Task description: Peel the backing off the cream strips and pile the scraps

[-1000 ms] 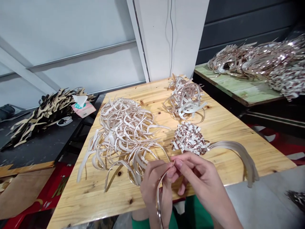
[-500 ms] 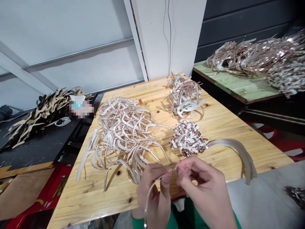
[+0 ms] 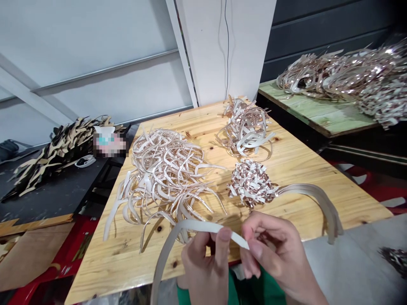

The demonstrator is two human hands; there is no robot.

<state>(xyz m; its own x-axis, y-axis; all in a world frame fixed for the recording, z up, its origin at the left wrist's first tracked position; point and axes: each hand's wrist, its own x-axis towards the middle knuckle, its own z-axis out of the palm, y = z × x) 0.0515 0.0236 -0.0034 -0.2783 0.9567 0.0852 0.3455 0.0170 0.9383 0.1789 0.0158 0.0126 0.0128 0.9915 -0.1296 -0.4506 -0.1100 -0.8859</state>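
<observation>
A long pale strip [image 3: 167, 250] runs between my two hands over the front of the wooden table [image 3: 121, 271]. My left hand [image 3: 206, 262] pinches it between thumb and fingers, and its long part arches left and hangs down. At its short end, my right hand [image 3: 276, 250] grips the strip between thumb and forefinger. Just beyond my hands lies a bunch of short knotted white and rose-gold strips [image 3: 251, 182], with long strips [image 3: 318, 197] trailing right over the table edge. To the left spreads a loose heap of shiny curled strips [image 3: 165, 165].
Another tangled pile [image 3: 246, 127] sits at the table's back. More metallic strips [image 3: 343, 80] cover a green-topped table [image 3: 340, 116] at right. On a dark table [image 3: 79, 186] at left are black and tan strips [image 3: 63, 148]. A cardboard piece [image 3: 34, 258] lies lower left.
The strip has turned its broad pale side up and now arches out left of my left hand. My right hand has shifted slightly down and right, holding its end.
</observation>
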